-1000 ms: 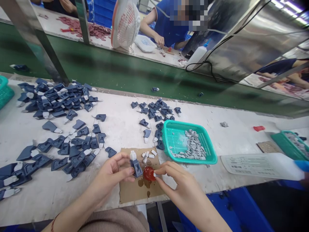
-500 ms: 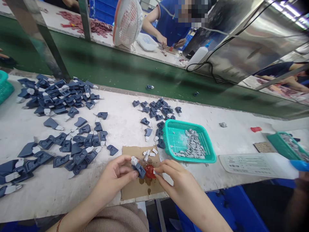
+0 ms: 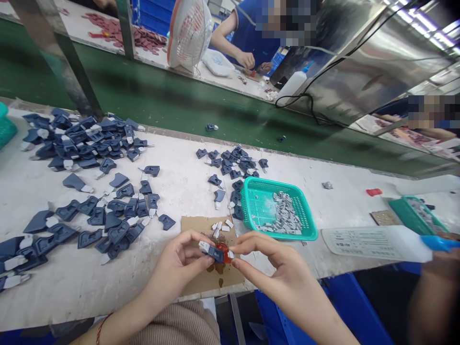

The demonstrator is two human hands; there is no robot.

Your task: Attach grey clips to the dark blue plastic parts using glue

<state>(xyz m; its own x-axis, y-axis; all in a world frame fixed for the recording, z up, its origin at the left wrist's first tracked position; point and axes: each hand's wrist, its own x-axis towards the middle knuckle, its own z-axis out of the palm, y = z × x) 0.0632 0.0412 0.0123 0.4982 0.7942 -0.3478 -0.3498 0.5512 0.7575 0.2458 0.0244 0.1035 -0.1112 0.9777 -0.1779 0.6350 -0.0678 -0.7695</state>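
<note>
Between thumb and fingers, my left hand (image 3: 189,258) grips a dark blue plastic part (image 3: 216,254) with a pale grey piece on its left end. My right hand (image 3: 268,256) pinches a small light grey piece (image 3: 230,255) close to the part's right end; whether the two touch I cannot tell. Just behind them is a red cap-like dish (image 3: 226,250), partly hidden by the part. Beneath lies a brown cardboard sheet (image 3: 194,282) with wet brown stains. Several loose light grey pieces (image 3: 217,228) rest on its far side.
A green basket (image 3: 312,230) of grey pieces stands right of the cardboard. Dark blue parts lie in heaps (image 3: 86,139) at left and a smaller group (image 3: 237,160) behind. A white bottle (image 3: 373,242) lies at right, a hand near its blue tip. Across the green belt (image 3: 161,96) a person works.
My left hand has turned the dark blue part to lie more level and moved it right. It now meets or nearly meets the small grey piece in my right hand, covering part of the red dish.
</note>
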